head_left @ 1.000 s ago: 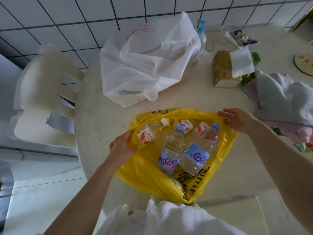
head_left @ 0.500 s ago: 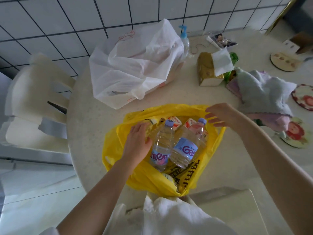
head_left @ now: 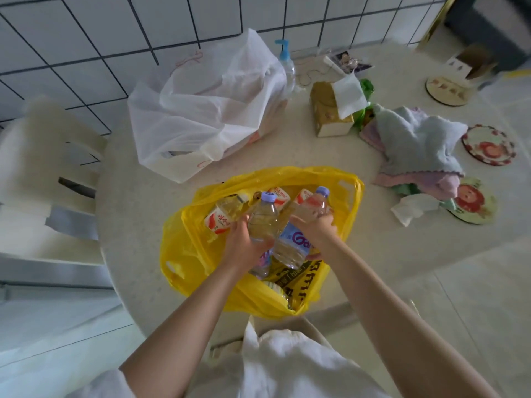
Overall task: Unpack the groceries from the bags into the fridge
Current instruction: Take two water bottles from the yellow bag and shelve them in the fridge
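Hands inside yellow bag (head_left: 184,248) on table (head_left: 138,202). Left hand (head_left: 244,242) wrapped around left bottle (head_left: 263,219), right hand (head_left: 316,228) wrapped around right bottle (head_left: 298,239). Both bottles tilted, caps pointing away toward wall. White bag (head_left: 201,110) behind.

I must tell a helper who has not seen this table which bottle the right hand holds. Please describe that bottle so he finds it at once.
On the round table, look into the open yellow bag nearest the person. Two clear water bottles with lilac caps lie there side by side. The right hand grips the right bottle, the one whose blue label faces up; the left bottle shows no label.
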`<state>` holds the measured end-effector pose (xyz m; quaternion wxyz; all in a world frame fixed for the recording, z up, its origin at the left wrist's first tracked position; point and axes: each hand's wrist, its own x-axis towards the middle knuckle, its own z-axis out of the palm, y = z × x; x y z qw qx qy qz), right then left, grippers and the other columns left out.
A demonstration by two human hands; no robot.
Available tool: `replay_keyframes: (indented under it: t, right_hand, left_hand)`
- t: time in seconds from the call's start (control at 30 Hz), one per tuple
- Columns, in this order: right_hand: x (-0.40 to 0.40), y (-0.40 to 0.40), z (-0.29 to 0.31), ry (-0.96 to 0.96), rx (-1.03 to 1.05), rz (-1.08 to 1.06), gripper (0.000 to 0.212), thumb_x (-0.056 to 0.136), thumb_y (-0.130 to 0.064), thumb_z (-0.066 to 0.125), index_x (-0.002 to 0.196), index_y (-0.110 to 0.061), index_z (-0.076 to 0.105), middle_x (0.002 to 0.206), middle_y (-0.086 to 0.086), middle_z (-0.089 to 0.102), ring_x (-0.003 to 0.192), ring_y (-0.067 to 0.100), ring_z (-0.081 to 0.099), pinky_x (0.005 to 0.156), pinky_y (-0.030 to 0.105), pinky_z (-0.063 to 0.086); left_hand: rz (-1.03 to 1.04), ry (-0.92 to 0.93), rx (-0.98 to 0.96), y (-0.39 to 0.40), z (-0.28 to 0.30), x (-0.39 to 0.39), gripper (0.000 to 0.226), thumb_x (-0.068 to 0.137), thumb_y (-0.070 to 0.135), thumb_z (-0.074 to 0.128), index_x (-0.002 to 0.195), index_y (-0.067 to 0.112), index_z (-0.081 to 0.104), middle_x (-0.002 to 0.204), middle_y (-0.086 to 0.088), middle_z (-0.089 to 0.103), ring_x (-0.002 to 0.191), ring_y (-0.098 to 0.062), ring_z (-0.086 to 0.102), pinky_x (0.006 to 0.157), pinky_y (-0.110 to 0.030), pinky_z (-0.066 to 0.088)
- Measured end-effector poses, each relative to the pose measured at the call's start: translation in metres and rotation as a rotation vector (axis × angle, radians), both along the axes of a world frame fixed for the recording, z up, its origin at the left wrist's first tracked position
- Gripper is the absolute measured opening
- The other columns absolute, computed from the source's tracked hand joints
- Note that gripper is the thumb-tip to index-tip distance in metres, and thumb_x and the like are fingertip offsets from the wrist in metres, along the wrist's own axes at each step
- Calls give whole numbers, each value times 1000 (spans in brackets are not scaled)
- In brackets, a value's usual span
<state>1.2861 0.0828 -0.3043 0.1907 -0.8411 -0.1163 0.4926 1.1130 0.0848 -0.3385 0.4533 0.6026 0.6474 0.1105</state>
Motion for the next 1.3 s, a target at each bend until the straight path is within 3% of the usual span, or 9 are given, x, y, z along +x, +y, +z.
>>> replay_keyframes:
  t: [0.17,0.3,0.37,0.57,0.73,0.9,1.07,1.2,1.3]
  right_hand:
    - [-8,3,-4,-56,-24,16,107,72,-55,74,147,-9,15,144,18,25,126,38,41,95,52,49]
    - [-5,-3,-8,28,45,-79,112,55,-53,83,141,-21,19,132,16,43,112,35,54,86,53,54]
    - [-6,-11,-9,40,106,-104,103,58,-47,83,136,-23,21,125,14,48,107,32,57,84,51,55]
    - [-19,-43,-5,-27,277,-67,84,69,-35,82,128,-18,25,119,8,50,103,25,57,84,41,55]
    - [-25,-68,8,9,460,-45,81,64,-23,86,122,-25,30,113,6,53,98,22,62,78,39,58]
    - [-30,-88,34,7,592,-92,74,64,-10,85,117,-27,36,103,9,63,87,21,67,69,33,59]
    - [-42,-109,49,86,690,-278,64,70,1,78,118,-16,40,81,4,67,67,13,69,58,32,57]
    - [-54,-131,51,200,646,-286,67,58,-14,79,117,-16,46,92,16,69,80,32,71,70,49,58]
    - [-62,-150,49,226,632,-214,57,70,-5,77,118,-12,48,90,14,70,76,27,71,70,44,57]
  left_hand:
    - [7,66,27,0,4,9,84,70,45,81,134,8,41,133,-13,44,120,-29,48,91,-38,47]
    - [67,17,12,-3,1,13,85,70,40,82,137,10,39,135,-13,41,122,-29,46,93,-38,47]
    - [131,-29,21,-7,-1,15,87,68,37,84,137,10,39,135,-13,44,123,-29,46,96,-40,48]
    - [230,-127,118,-20,-1,10,73,60,39,89,115,20,45,111,-4,65,98,-22,66,77,-40,58]
    - [370,-245,186,-24,13,-3,77,63,23,89,126,15,45,114,0,60,99,-15,61,79,-23,51]
    - [460,-519,194,-23,46,-29,76,56,34,90,117,18,48,109,-2,64,97,-17,66,71,-22,54]
    - [500,-772,60,-38,66,-49,71,61,31,82,122,16,50,99,-2,72,91,-18,71,74,-34,58]
    - [519,-761,-58,-69,64,-61,72,56,36,78,119,17,52,102,-11,70,93,-28,71,82,-47,58]
    - [545,-712,-107,-101,59,-72,63,58,38,78,114,22,54,102,-16,69,91,-32,71,83,-56,56]
